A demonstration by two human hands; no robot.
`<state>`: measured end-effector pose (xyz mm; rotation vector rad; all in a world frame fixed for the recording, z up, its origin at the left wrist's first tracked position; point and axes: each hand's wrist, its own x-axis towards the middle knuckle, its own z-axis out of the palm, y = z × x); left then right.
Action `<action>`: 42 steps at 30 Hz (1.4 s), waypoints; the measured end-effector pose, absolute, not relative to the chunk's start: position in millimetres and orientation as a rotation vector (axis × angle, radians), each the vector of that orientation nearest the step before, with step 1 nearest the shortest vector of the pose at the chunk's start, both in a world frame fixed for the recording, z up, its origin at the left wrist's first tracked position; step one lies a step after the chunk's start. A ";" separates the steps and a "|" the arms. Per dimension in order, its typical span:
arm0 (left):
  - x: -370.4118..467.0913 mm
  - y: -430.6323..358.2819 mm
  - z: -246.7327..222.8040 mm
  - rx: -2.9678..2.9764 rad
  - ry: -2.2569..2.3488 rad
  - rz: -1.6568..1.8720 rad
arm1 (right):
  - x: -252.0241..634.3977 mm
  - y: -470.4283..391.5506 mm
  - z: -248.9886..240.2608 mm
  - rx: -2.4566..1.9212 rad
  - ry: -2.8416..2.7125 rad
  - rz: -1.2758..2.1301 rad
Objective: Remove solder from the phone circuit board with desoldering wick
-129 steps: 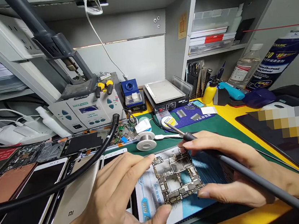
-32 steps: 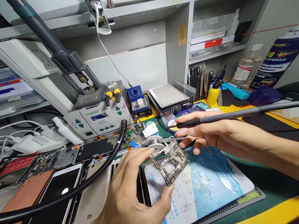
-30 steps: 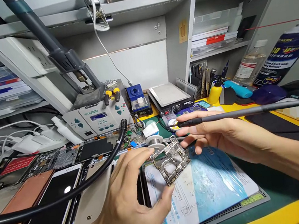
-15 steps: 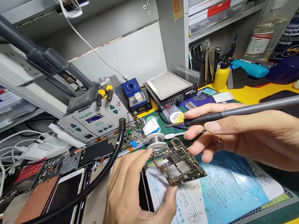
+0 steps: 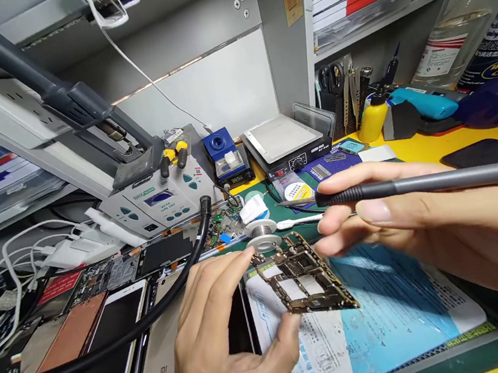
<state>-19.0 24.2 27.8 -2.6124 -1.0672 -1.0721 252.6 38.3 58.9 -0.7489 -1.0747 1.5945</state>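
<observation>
In the head view, my left hand (image 5: 230, 328) grips a bare phone circuit board (image 5: 307, 273) by its left edge, between thumb and fingers. The board is tilted in the air above the work mat. My right hand (image 5: 421, 226) holds a slim dark soldering iron (image 5: 448, 179) like a pen. Its pointed tip is aimed left, above the board's far edge and apart from it. Behind the board stands a white solder spool (image 5: 264, 242), with a cotton swab (image 5: 299, 221) next to it.
A blue and white mat (image 5: 383, 321) lies below the board. Several phones (image 5: 101, 356) lie at left, crossed by a black hose (image 5: 171, 296). Behind are a rework station (image 5: 160, 203), a blue iron stand (image 5: 221, 150) and a heating plate (image 5: 286, 139). A yellow bottle (image 5: 372, 120) stands at right.
The board has tilted further, so its face shows at a flatter angle, and its right corner sits slightly lower and further right. The soldering iron has shifted slightly right. Both grips are unchanged.
</observation>
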 end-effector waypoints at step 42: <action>-16.9 10.9 24.1 -2.503 -1.162 -1.031 | 250.4 39.1 46.5 -1.056 -1.283 1.648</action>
